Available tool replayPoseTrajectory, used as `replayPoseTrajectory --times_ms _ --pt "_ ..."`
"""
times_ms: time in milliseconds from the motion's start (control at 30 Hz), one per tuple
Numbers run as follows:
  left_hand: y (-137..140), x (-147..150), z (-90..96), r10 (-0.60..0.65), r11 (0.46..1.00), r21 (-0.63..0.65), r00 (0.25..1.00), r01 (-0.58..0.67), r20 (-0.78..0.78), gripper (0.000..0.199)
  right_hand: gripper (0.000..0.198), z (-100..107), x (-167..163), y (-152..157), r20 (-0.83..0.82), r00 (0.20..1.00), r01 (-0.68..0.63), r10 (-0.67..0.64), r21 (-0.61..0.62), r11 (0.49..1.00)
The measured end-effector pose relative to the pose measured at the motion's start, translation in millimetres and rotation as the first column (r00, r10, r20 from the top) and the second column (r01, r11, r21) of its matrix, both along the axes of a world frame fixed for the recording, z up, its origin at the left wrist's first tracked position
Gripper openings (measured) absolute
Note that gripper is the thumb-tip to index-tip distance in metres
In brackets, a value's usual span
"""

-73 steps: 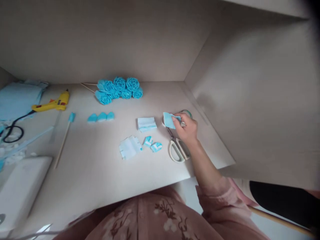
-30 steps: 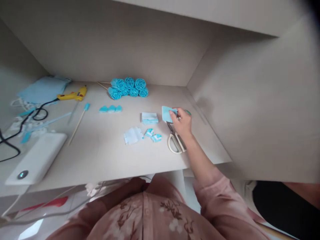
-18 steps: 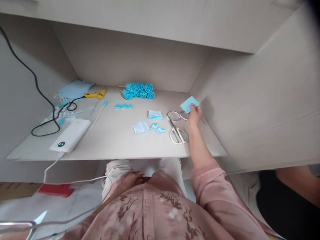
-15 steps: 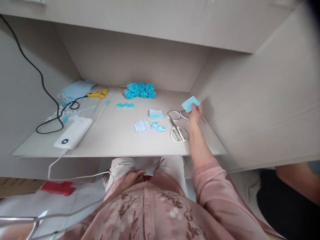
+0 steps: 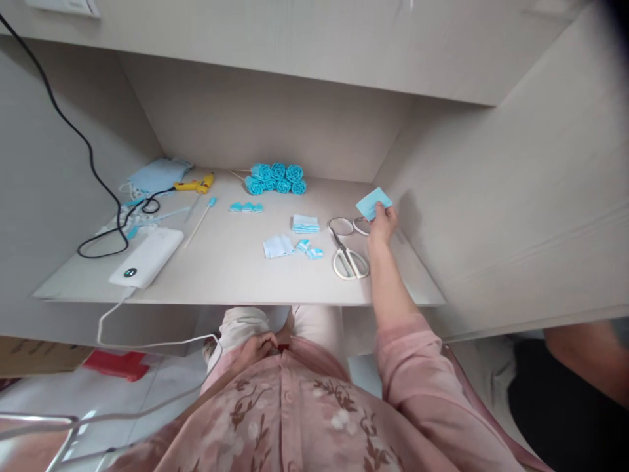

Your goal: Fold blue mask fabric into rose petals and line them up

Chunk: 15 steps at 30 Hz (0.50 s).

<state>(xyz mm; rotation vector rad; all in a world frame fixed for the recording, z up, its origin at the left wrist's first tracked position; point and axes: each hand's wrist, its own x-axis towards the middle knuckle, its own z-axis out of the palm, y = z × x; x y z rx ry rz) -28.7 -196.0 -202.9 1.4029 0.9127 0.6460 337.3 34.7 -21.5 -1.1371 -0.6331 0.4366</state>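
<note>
Your right hand pinches a flat blue square between thumb and fingers, raised above the right side of the desk; the square extends from your fingertips toward eleven o'clock. Take twelve as the back wall and read the rest from that hand. Just beside it, at nine o'clock, lie two pale rings, the nearer partly hidden by your hand. At eight are the scissors, blades pointing away from you. Further out, at nine, sits a folded stack of white and blue pieces. Between eight and nine you have two small folded bits, with a whitish sheet just beyond. Blue paper roses lie bunched at ten. Well out toward nine are three blue pieces in a row, a blue-tipped stick, a yellow glue gun and a white power bank. Your left hand rests in your lap, at eight; you cannot tell whether it grips anything.
</note>
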Motion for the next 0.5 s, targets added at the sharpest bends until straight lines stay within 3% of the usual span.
replayPoseTrajectory --times_ms 167,367,500 --pt "-6 -6 6.7 0.024 1.0 -0.017 0.996 -0.026 -0.084 0.015 0.028 2 -3 0 -0.013 1.0 -0.019 0.019 0.018 1.0" --pt "-9 -6 10.1 0.046 0.997 -0.058 0.998 -0.048 -0.04 0.02 0.03 3 -7 1 -0.004 1.0 -0.019 0.019 0.029 0.999" --pt "-10 -2 40.7 0.04 0.994 -0.105 0.999 -0.039 0.009 0.026 0.031 1 -6 1 0.011 1.0 0.003 -0.003 0.03 1.0"
